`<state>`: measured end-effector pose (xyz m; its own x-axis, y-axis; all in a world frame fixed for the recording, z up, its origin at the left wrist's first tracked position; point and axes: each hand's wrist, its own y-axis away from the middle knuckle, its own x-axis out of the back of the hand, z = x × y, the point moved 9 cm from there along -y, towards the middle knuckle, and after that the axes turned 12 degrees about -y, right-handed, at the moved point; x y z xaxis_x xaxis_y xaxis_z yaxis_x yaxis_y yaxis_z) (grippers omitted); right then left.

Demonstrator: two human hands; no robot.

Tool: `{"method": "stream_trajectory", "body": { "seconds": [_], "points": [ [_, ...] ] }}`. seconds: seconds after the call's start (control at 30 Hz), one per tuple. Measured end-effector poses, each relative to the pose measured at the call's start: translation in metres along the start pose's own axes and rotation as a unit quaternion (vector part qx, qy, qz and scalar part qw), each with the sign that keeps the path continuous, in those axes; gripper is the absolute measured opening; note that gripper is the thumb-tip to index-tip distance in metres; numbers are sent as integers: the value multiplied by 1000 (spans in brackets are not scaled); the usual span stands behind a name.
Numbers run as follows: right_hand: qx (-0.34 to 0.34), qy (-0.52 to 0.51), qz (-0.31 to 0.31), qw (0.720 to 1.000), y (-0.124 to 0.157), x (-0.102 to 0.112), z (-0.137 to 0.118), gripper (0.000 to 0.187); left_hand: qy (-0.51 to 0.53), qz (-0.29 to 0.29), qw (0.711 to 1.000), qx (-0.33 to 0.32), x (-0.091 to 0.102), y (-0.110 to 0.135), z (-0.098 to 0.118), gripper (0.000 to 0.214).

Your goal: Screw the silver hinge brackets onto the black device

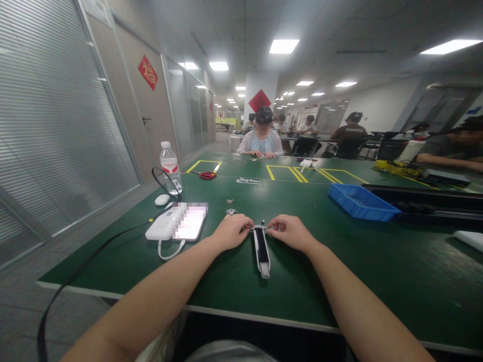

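Note:
A narrow white-edged strip with a black middle [261, 246] lies lengthwise on the green table, its pale tapered end toward me. My left hand [234, 231] is closed in a pinch at the left of the strip's far end. Opposite it, my right hand [292, 232] pinches at the right side of that same end. Whatever small piece sits between the fingertips is too small to name. A small dark metallic part [263, 221] lies just beyond the strip. Small metal pieces [231, 211] rest behind my left hand.
To the left are a phone [191, 223], a white cabled device [160, 226], a white mouse-like object [162, 199] and a water bottle [170, 171]. Red-handled scissors [207, 175] lie farther back. At right stands a blue tray [362, 203]. A person [261, 138] sits opposite.

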<state>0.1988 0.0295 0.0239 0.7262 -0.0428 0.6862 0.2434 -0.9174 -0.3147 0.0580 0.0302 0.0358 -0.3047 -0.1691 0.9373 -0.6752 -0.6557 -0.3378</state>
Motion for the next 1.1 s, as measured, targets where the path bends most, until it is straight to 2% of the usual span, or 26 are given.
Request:
{"method": "stream_trajectory", "body": {
  "seconds": [1.1],
  "points": [
    [14, -11, 2, 1000, -1, -3, 1, 17, 2, 11, 1000, -21, -2, -2, -1, 16]
  ]
}}
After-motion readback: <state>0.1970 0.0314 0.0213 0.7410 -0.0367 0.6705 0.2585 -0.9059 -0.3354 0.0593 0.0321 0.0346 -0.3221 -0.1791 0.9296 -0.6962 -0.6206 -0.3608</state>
